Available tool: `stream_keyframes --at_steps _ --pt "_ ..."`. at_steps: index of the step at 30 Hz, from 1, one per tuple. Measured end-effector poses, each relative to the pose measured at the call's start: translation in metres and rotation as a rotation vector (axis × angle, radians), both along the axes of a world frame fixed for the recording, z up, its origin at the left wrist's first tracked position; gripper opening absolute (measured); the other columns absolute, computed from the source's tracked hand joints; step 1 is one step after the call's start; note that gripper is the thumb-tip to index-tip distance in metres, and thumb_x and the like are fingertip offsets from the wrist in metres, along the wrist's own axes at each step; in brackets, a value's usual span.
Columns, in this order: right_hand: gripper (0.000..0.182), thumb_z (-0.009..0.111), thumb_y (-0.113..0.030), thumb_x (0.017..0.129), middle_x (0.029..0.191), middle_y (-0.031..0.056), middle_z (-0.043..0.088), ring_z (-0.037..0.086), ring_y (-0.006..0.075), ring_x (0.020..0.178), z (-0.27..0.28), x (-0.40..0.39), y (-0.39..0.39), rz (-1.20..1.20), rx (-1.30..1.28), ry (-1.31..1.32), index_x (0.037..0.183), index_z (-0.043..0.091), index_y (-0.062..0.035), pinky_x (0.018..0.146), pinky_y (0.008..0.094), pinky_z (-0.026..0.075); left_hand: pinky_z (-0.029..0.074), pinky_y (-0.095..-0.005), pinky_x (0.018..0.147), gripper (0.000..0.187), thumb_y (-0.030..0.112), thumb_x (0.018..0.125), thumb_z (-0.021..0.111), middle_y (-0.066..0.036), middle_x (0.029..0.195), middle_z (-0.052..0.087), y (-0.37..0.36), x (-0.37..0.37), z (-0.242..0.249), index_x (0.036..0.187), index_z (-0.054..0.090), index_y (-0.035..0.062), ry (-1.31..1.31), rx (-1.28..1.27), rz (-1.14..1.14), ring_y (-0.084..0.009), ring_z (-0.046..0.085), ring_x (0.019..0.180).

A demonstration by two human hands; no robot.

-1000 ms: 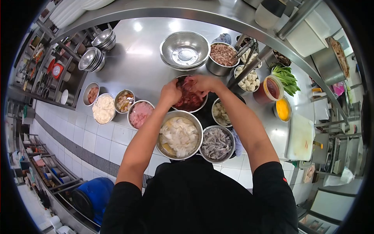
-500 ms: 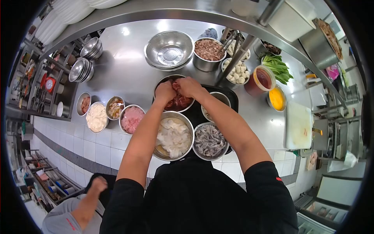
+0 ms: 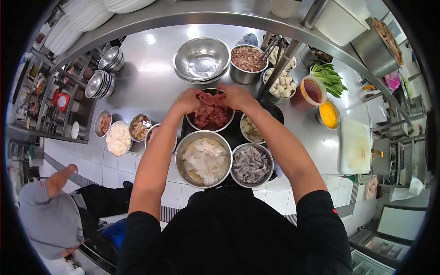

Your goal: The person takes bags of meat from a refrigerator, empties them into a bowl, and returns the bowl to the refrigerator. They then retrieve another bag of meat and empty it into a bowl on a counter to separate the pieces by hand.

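While both hands reach out over the steel counter (image 3: 151, 78), they meet at one bowl of red meat (image 3: 211, 120). That bowl sits straight ahead of the person, just past the big bowl of white pieces (image 3: 205, 158) and the bowl of grey strips (image 3: 251, 165), which are closest to the body.

The left hand (image 3: 187, 101) is at the far left rim of the meat bowl. The right hand (image 3: 236, 96) is at the far right rim. A lump of meat (image 3: 208, 98) lies between them, at the back edge of the bowl, and both hands touch it. The fingers of each hand curl in toward the middle and press on the meat from the two sides. Whether the fingertips pinch it or only push on it cannot be told, because the meat hides them.

The meat lies across from left to right, from one hand to the other. Both hands are about the same way from it, so neither one is closer.

A small bowl of pale chunks (image 3: 251, 129) sits just right of the meat bowl, under the right forearm. An empty steel bowl (image 3: 201, 59) stands farther back. Another person in grey (image 3: 46, 215) bends low at the left.
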State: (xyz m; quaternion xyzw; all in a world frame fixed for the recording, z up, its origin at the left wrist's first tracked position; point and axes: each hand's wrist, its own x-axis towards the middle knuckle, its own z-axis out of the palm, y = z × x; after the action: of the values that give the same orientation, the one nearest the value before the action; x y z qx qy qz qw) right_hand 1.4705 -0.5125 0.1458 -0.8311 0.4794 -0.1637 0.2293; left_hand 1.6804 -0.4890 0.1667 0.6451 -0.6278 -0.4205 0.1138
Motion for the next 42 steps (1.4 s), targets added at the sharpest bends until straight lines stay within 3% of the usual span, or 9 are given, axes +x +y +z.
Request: stream_keyframes --at_steps 2,8,18,23,26,32,35,38,42 --pt "0.026 0.069 -0.021 0.079 0.102 0.0146 0.071 0.067 0.0309 0.099 0.029 0.008 0.013 0.006 0.09 0.464 0.102 0.073 -0.0103 0.08 0.0432 0.054 0.054 -0.0346 0.078 0.043 0.006 0.067 0.072 -0.013 0.095 0.073 0.002 0.008 -0.01 0.11 0.069 0.0008 -0.047 -0.065 -0.079 -0.0224 0.069 0.086" --pt "0.023 0.056 -0.018 0.088 0.102 0.0082 0.073 0.071 0.0243 0.096 -0.031 0.042 0.044 0.24 -0.065 0.704 0.099 0.075 -0.0121 0.076 0.0393 0.055 0.054 -0.0401 0.085 0.034 0.013 0.074 0.066 -0.017 0.105 0.07 0.032 -0.008 -0.023 0.106 0.069 0.0023 -0.486 -0.253 -0.317 -0.0302 0.067 0.099" --pt "0.025 0.059 -0.015 0.085 0.104 0.0178 0.071 0.068 0.0335 0.1 -0.02 0.031 0.018 0.12 0.069 0.428 0.106 0.071 -0.0062 0.084 0.0436 0.055 0.053 -0.0425 0.09 0.028 0.018 0.079 0.066 -0.016 0.107 0.069 0.02 -0.021 -0.056 0.105 0.07 0.0094 -0.586 -0.193 -0.216 -0.0318 0.066 0.102" --pt "0.027 0.061 -0.014 0.083 0.104 0.0166 0.07 0.066 0.034 0.1 0.02 0.021 0.022 0.065 0.133 0.345 0.109 0.071 -0.0151 0.085 0.0445 0.054 0.053 -0.0451 0.085 0.027 0.016 0.076 0.066 -0.022 0.099 0.069 0.021 -0.008 -0.034 0.099 0.07 0.0023 -0.299 -0.457 -0.082 -0.0355 0.067 0.098" --pt "0.028 0.064 -0.017 0.08 0.102 0.0166 0.07 0.066 0.0361 0.098 0.009 0.019 0.021 0.03 0.059 0.275 0.107 0.072 -0.019 0.083 0.0467 0.053 0.055 -0.0462 0.078 0.018 0.014 0.077 0.062 -0.02 0.092 0.071 0.038 -0.024 -0.015 0.088 0.072 0.0032 -0.571 -0.363 -0.154 -0.0348 0.069 0.089" --pt "0.042 0.06 -0.018 0.081 0.105 0.0113 0.07 0.066 0.0337 0.098 0.004 0.027 0.032 0.075 0.09 0.218 0.121 0.065 -0.0295 0.083 0.0462 0.054 0.056 -0.043 0.069 0.015 0.017 0.078 0.061 -0.014 0.086 0.073 0.038 -0.038 -0.095 0.083 0.074 0.0122 -0.657 -0.458 -0.219 -0.0301 0.072 0.08" --pt "0.043 0.06 -0.019 0.08 0.105 0.0103 0.07 0.067 0.0337 0.096 -0.011 0.017 0.03 0.087 0.069 0.077 0.12 0.065 -0.0322 0.08 0.0466 0.054 0.056 -0.0471 0.077 0.023 0.027 0.081 0.065 -0.019 0.09 0.071 0.029 -0.029 -0.074 0.085 0.072 0.0051 -0.574 -0.287 -0.277 -0.0351 0.07 0.086" --pt "0.036 0.062 -0.018 0.077 0.107 0.0139 0.069 0.066 0.0347 0.099 -0.004 0.017 0.032 0.171 0.096 0.174 0.113 0.066 -0.0133 0.084 0.0456 0.053 0.055 -0.0453 0.076 0.026 0.024 0.077 0.068 -0.022 0.089 0.071 0.02 -0.015 -0.06 0.094 0.071 0.0042 -0.443 -0.333 -0.366 -0.0371 0.069 0.085" --pt "0.043 0.066 -0.02 0.074 0.11 0.0203 0.066 0.063 0.0346 0.107 -0.024 0.019 0.031 0.163 0.09 -0.057 0.116 0.064 -0.0084 0.092 0.0434 0.051 0.049 -0.0308 0.051 0.033 0.006 0.072 0.063 -0.008 0.072 0.065 0.021 -0.003 -0.051 0.105 0.066 0.003 0.331 0.054 -0.056 -0.0164 0.06 0.056"
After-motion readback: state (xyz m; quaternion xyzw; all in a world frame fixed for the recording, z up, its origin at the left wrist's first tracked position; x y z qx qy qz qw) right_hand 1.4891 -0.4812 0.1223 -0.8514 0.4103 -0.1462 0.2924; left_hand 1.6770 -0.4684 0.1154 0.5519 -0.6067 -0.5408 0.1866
